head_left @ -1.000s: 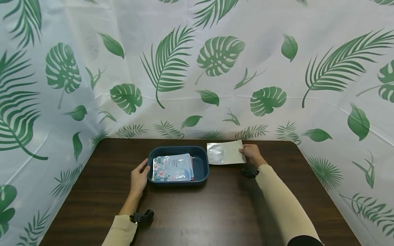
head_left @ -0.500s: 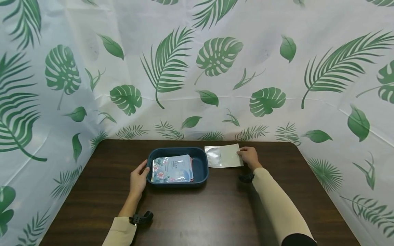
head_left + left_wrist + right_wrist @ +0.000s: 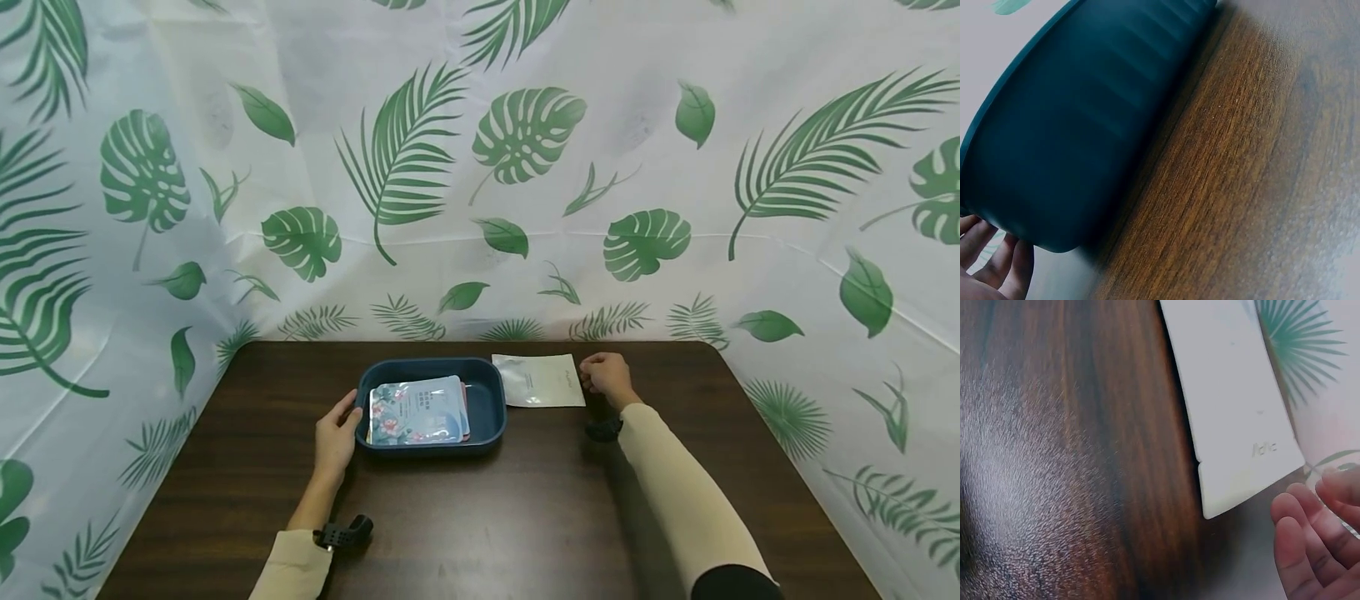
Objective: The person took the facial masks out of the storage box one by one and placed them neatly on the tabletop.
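Note:
A dark blue plastic basin [image 3: 491,408] stands on the table. My left hand [image 3: 335,437] holds its left end, thumb by the rim; in the left wrist view the fingers [image 3: 1019,269] touch the outer wall. Inside the basin lies a small stack of sheet mask packets, a light blue floral one [image 3: 416,411] on top and a reddish edge showing beneath. A cream and silver sheet mask packet [image 3: 543,381] lies flat against the basin's right side. Just off its right edge is my right hand [image 3: 609,377], its fingers loosely bent with nothing in them.
The dark wooden table [image 3: 465,525] ends at a back edge close behind the basin and cream packet. A white leaf-print cloth [image 3: 435,275] hangs behind and along both sides. Both wrists carry black camera mounts.
The cream packet has shifted slightly left and come down flat beside the basin. My right fingers have let go of its right edge. The left hand and basin have stayed put.

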